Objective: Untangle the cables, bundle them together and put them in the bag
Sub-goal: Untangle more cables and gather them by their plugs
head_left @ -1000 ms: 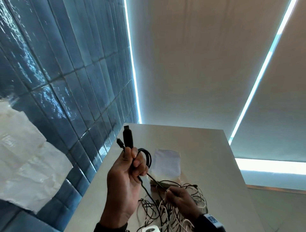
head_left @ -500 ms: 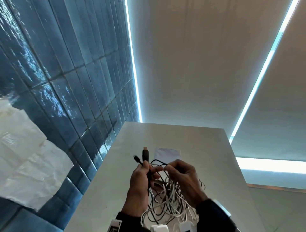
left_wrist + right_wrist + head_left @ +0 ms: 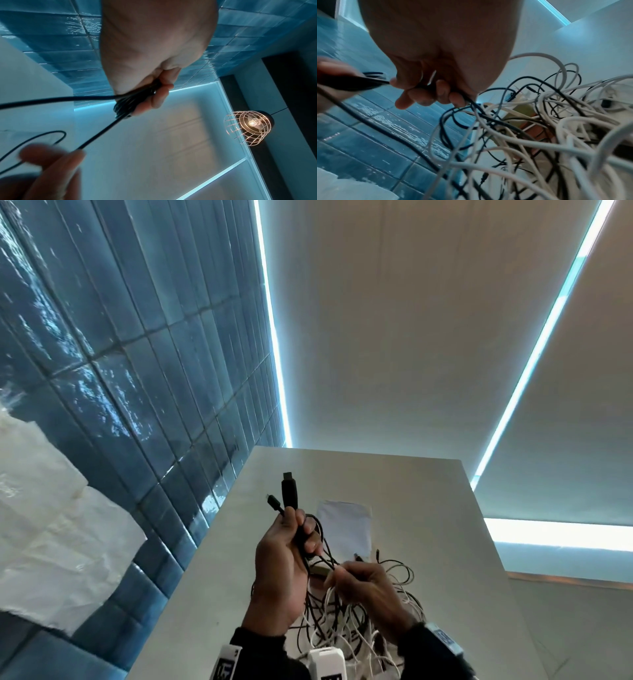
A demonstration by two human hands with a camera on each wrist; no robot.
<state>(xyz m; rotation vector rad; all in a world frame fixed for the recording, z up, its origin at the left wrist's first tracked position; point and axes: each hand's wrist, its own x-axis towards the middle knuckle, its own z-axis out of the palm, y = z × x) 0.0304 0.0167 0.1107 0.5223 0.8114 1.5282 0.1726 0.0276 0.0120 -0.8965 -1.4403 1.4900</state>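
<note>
My left hand (image 3: 291, 546) is raised above the table and grips a coiled black cable (image 3: 290, 494), whose two plug ends stick up past the fingers. In the left wrist view the black cable (image 3: 132, 104) is clamped between thumb and curled fingers. My right hand (image 3: 359, 580) sits lower and to the right and pinches a strand of the same black cable (image 3: 464, 97) where it runs out of the tangle. A heap of tangled black and white cables (image 3: 346, 625) lies under both hands. A flat white bag (image 3: 344, 525) lies beyond the heap.
The grey table (image 3: 428, 542) runs forward, with a blue tiled wall (image 3: 137, 371) along its left edge. White crumpled paper (image 3: 51, 542) hangs on the wall at left. A wire-cage lamp (image 3: 248, 127) hangs overhead. A small brown and yellow item (image 3: 527, 112) lies under the cables.
My left hand has risen again with the black coil. My right hand has dropped from beside it to the tangle and now pinches a strand lower down.
</note>
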